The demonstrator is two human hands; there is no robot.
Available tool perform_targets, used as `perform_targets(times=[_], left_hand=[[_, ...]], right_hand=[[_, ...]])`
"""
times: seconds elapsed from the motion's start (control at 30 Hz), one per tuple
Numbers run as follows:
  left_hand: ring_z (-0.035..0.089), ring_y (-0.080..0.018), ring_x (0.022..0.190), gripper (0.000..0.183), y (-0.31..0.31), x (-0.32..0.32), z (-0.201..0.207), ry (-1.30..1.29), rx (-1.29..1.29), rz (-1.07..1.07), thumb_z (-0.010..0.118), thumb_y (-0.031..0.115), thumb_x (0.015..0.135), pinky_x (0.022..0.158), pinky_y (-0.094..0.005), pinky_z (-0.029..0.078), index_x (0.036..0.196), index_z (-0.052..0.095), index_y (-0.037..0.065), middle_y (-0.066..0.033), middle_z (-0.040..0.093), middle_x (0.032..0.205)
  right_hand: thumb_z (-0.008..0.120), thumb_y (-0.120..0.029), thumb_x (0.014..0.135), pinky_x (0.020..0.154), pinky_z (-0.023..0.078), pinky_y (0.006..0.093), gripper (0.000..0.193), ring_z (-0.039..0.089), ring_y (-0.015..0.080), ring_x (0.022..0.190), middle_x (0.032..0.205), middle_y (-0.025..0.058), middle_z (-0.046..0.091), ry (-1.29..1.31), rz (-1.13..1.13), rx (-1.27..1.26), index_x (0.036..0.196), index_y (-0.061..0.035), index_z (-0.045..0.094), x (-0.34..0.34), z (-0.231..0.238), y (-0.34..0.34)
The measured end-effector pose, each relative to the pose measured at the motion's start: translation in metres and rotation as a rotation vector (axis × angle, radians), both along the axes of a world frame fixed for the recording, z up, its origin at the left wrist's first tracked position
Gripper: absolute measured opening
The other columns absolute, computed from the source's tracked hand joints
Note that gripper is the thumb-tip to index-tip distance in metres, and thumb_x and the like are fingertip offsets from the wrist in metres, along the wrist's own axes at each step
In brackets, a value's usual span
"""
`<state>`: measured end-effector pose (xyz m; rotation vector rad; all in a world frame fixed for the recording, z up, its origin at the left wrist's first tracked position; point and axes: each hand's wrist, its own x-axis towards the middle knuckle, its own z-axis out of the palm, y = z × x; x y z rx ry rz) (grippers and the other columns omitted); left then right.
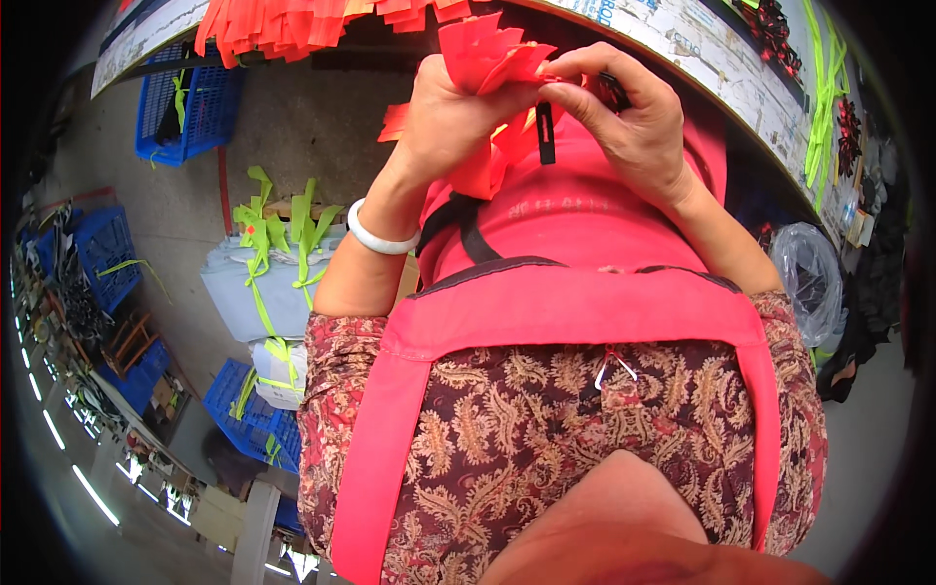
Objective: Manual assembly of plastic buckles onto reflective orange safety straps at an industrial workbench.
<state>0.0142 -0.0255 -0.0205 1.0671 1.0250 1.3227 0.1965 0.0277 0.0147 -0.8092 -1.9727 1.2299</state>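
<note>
My left hand [453,112], with a white bangle on its wrist, is closed round a bundle of bright orange-red fabric strips [487,54]. Ends of the strips stick out above the fist, and more hang below it. Close against it, my right hand [624,112] pinches with thumb and forefinger at the edge of the bundle. Small black pieces [612,93] are tucked in the curled fingers of that hand. A flat black tab [545,134] with a slot hangs down between the two hands. What exactly lies under the right fingertips is hidden.
More orange-red strips [283,29] hang over the edge of the worktable [682,58] ahead. Yellow-green strips [824,107] and dark red-black pieces lie on its right. At left are a blue crate [185,107] and tied grey bundles [258,288]. A clear plastic bag [807,278] is at right.
</note>
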Motion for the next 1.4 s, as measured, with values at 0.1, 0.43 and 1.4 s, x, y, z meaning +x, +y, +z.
perform_targets(times=[0.1, 0.43, 1.4], left_hand=[[0.058, -0.0078, 0.067, 0.016, 0.001, 0.000, 0.001, -0.032, -0.064, -0.041, 0.070, 0.001, 0.081, 0.059, -0.0240, 0.047, 0.097, 0.068, 0.000, -0.0018, 0.065, 0.075], [0.057, -0.0067, 0.068, 0.016, -0.002, 0.007, -0.003, -0.115, -0.086, 0.026, 0.069, -0.001, 0.081, 0.058, -0.0233, 0.046, 0.097, 0.068, 0.001, -0.0002, 0.064, 0.077], [0.054, -0.0062, 0.067, 0.021, 0.003, 0.015, -0.010, -0.020, -0.046, 0.047, 0.065, -0.004, 0.083, 0.057, -0.0230, 0.044, 0.103, 0.069, 0.000, 0.0002, 0.064, 0.078]], right_hand=[[0.072, -0.006, 0.082, 0.055, 0.039, 0.0176, 0.015, 0.046, 0.0022, 0.062, 0.079, -0.0009, 0.061, 0.008, -0.034, -0.024, 0.096, -0.0015, 0.066, 0.000, -0.001, -0.001], [0.071, -0.005, 0.084, 0.055, 0.039, 0.0170, 0.014, 0.047, 0.0014, 0.062, 0.076, -0.0012, 0.060, 0.012, -0.032, -0.017, 0.095, -0.0001, 0.065, 0.001, -0.004, -0.002], [0.070, -0.009, 0.086, 0.064, 0.047, 0.0185, 0.015, 0.057, 0.0037, 0.073, 0.083, 0.0011, 0.064, -0.010, -0.043, -0.100, 0.096, 0.0006, 0.064, 0.001, -0.011, 0.002]])
